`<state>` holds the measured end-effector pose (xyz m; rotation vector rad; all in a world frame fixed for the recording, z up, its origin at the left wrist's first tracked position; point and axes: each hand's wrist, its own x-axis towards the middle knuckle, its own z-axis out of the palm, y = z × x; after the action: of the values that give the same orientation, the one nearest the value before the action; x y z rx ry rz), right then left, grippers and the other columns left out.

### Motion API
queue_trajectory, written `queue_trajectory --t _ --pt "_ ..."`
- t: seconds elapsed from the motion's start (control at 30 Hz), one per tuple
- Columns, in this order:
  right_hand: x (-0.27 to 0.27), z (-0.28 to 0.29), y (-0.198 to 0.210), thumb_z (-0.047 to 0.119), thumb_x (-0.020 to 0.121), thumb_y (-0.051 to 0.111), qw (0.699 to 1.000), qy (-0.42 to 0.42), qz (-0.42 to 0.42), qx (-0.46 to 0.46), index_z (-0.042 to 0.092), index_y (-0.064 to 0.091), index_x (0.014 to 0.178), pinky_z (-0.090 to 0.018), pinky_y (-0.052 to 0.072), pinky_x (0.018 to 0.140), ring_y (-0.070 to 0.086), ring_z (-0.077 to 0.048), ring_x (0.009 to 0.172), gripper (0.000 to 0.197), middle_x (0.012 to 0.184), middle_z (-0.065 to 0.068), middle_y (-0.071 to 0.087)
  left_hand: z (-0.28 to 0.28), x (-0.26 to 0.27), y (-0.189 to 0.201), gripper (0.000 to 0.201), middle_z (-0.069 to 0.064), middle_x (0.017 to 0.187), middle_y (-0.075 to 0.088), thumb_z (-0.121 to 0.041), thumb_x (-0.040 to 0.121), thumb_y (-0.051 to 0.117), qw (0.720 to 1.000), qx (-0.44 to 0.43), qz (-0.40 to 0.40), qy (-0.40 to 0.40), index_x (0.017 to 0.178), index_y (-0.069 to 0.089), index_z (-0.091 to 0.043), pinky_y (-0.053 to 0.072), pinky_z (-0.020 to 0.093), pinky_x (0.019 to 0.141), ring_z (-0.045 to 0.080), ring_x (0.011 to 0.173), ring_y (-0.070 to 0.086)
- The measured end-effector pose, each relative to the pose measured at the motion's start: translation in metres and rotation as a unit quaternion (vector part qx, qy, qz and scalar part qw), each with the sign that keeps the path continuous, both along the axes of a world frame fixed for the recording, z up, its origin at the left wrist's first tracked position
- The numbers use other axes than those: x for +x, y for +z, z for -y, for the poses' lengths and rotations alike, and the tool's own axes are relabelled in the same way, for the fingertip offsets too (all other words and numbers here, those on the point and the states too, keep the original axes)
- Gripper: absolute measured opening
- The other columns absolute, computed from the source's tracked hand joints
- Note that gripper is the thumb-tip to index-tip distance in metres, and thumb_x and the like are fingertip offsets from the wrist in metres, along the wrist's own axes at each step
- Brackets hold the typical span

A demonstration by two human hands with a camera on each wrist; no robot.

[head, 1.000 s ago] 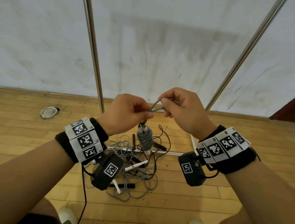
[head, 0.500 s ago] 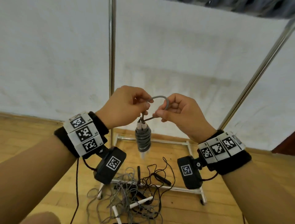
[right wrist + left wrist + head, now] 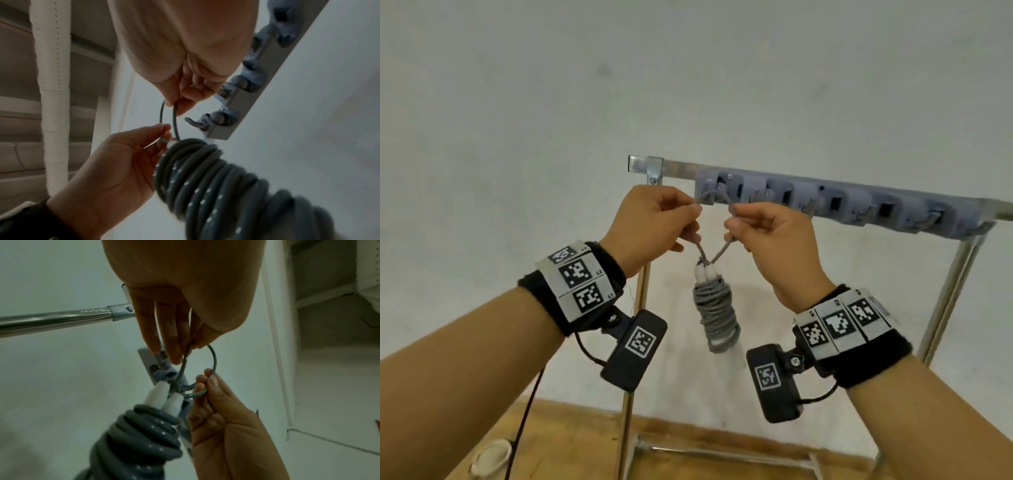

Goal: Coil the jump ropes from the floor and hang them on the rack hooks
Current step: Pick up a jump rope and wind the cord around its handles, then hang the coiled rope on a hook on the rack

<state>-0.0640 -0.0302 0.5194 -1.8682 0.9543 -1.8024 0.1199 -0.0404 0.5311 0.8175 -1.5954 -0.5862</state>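
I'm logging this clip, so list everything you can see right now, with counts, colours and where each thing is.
Coiled jump rope: one, grey with white handle ends, hanging between the hands below the hook rail.
Rope loop: one, grey, held open by both hands at the leftmost hook.
Hook rail: one, grey, several hooks, atop the rack.
Rack frame: one, shiny metal, against the white wall.
Round object: one, white, on the wooden floor, bottom left.
Left hand: fingers pinch the loop.
Right hand: fingers pinch the loop's other side.
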Motion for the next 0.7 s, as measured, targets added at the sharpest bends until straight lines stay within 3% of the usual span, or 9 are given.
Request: queue_trajectory --t 0.13,0.27,0.33,0.47,0.6,0.7 --pt "0.014 0.029 0.023 0.009 0.089 0.069 0.999 -0.043 -0.008 -0.025 0.03 0.066 0.088 -0.013 0.052 0.064 0.07 -0.003 0.07 0.022 0.074 0.01 0.072 0.022 0.001 0.025 0.015 0.002 0.067 0.073 -0.017 0.089 0.067 0.998 -0.032 -0.018 0.051 0.076 0.074 -0.014 0.054 0.024 0.054 0.017 0.066 0.074" --pt "0.023 0.057 0.017 0.009 0.09 0.065 0.993 -0.11 -0.041 -0.025 0.013 0.072 0.1 -0.008 0.049 0.065 0.068 0.001 0.068 0.013 0.075 0.006 0.073 0.045 -0.001 0.021 0.015 0.0 0.068 0.074 -0.019 0.087 0.069 0.995 -0.033 0.003 0.096 0.073 0.074 -0.02 0.057 0.024 0.055 0.012 0.064 0.073" --pt "0.024 0.066 0.007 0.008 0.09 0.063 0.989 -0.135 -0.056 -0.009 0.013 0.073 0.099 -0.014 0.053 0.071 0.068 0.0 0.069 0.014 0.076 0.004 0.073 0.053 -0.003 0.013 0.013 0.001 0.068 0.075 -0.018 0.087 0.07 0.994 -0.013 0.019 0.103 0.075 0.075 -0.016 0.058 0.028 0.059 0.012 0.065 0.073" --pt "0.021 0.071 -0.01 0.006 0.091 0.063 0.992 -0.107 -0.058 0.033 0.012 0.07 0.105 -0.015 0.053 0.073 0.069 -0.003 0.073 0.017 0.081 0.004 0.072 0.058 -0.006 -0.004 0.008 0.001 0.073 0.075 -0.019 0.086 0.073 0.994 0.003 0.046 0.101 0.088 0.075 -0.011 0.057 0.028 0.058 0.01 0.066 0.073" --pt "0.014 0.061 -0.017 0.0 0.089 0.06 0.991 -0.088 -0.09 0.051 0.015 0.065 0.117 -0.021 0.053 0.087 0.066 -0.005 0.091 0.032 0.099 0.003 0.069 0.047 -0.007 -0.011 0.024 -0.004 0.08 0.074 -0.024 0.082 0.076 0.986 -0.013 0.075 0.147 0.103 0.069 -0.014 0.057 0.031 0.075 0.011 0.076 0.071" --pt "-0.001 0.043 -0.027 0.007 0.085 0.069 0.989 -0.083 -0.099 0.066 0.02 0.064 0.117 -0.011 0.05 0.078 0.064 0.0 0.09 0.035 0.102 0.008 0.067 0.026 -0.013 -0.025 0.025 -0.007 0.084 0.068 -0.029 0.082 0.075 0.979 -0.04 0.101 0.174 0.102 0.064 -0.019 0.052 0.024 0.071 0.008 0.076 0.064"
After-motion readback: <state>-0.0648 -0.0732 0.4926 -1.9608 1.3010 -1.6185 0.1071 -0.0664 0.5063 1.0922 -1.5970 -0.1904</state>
